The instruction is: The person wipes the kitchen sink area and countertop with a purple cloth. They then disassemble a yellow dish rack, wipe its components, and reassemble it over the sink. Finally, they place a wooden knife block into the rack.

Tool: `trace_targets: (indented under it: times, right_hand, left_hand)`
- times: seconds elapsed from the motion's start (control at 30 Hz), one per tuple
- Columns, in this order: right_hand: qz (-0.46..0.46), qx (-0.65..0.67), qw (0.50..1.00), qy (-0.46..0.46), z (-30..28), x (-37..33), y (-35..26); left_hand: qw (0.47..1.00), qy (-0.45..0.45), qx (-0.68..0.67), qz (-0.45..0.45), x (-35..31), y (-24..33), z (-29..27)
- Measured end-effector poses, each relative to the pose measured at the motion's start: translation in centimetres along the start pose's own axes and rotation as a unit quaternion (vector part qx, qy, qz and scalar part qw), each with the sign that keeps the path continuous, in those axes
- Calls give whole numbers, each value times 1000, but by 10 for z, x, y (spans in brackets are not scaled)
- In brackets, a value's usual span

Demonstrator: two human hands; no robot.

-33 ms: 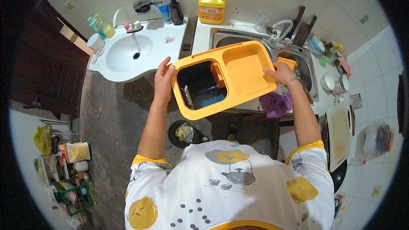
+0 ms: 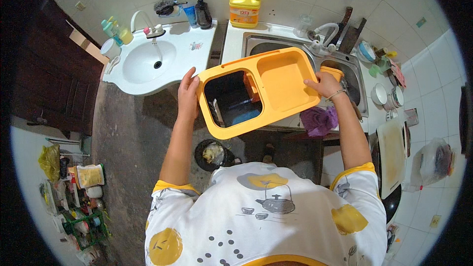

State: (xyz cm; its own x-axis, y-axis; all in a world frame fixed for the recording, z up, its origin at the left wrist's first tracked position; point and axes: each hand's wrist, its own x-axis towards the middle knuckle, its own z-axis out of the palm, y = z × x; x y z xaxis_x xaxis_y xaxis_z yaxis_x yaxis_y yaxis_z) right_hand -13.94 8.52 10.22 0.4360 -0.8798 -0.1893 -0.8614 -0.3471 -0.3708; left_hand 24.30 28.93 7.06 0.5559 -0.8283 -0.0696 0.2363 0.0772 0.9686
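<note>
From my remote station I note virtually no change since the preceding frame: left hand [image 2: 187, 93] and right hand [image 2: 325, 84], both partly closed, still hold the orange two-section plastic tray [image 2: 286, 88] before the steel sink [image 2: 261, 44]; handling remains two-handed.

My tray [image 2: 287, 86] is plain orange-yellow. My shirt [image 2: 290, 234] is wht w/ yellow patches [image 2: 349, 218], a grey teapot print [image 2: 278, 204] & dk dots [image 2: 230, 242], and its sleeve trim [image 2: 176, 187] is also yellow. The cloth [image 2: 319, 120] is purple, the washbasin [image 2: 148, 83] mostly wht.
</note>
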Motion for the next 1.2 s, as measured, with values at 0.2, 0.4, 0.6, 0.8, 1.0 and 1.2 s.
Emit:
trace_targets:
  times: [0.2,0.4,0.6,0.8,1.0,1.2]
  right_hand:
    - [18,121,992,-38,6,-9,14]
    - [-27,174,984,11,14,-1,17]
    - [-38,229,972,34,27,11,4]
    - [-51,239,965,96,48,16,14]
    - [-41,226,967,112,52,21,15]
    - [-50,259,951,160,47,11,10]
  left_hand:
    - [994,40,48,88,-12,-19,6]
    - [986,-34,162,37,4,-10,-7]
    - [914,-97,391,60,30,26,17]
    - [880,-118,459,27,31,31,26]
    - [887,-86,452,42,31,27,27]
    - [904,-76,418,59,31,16,24]
